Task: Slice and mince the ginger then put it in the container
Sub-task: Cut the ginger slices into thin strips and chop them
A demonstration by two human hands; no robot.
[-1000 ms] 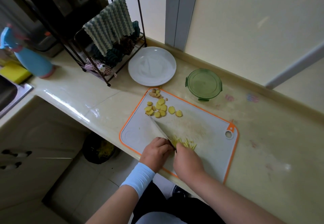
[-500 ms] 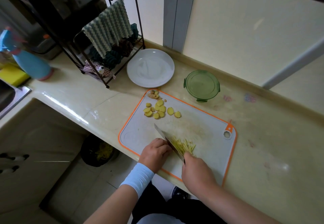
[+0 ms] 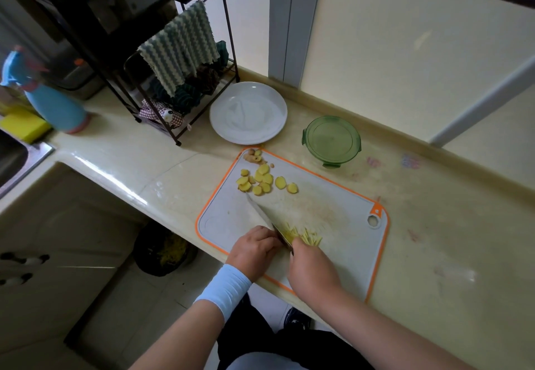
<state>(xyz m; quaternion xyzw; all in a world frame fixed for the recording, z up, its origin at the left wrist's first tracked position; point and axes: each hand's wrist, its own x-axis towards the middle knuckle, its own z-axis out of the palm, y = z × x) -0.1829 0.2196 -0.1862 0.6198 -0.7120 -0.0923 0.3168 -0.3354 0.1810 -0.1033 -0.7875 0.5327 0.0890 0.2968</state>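
Observation:
A grey cutting board with an orange rim lies on the counter. Round ginger slices lie at its far left, with peel scraps at the corner. Thin ginger strips lie near the front. My right hand grips the handle of a knife, whose blade points toward the slices. My left hand, fingers curled, holds ginger against the blade's left side; that ginger is mostly hidden. A green round container with its lid on stands behind the board.
A white plate sits left of the container, beside a wire rack hung with cloths. A blue spray bottle, a yellow sponge and the sink edge are far left. The counter's front edge runs under my wrists.
Half a second ago the knife was drawn back toward me; now my right hand has pushed it forward, the tip near the slices. My left hand has stayed in place.

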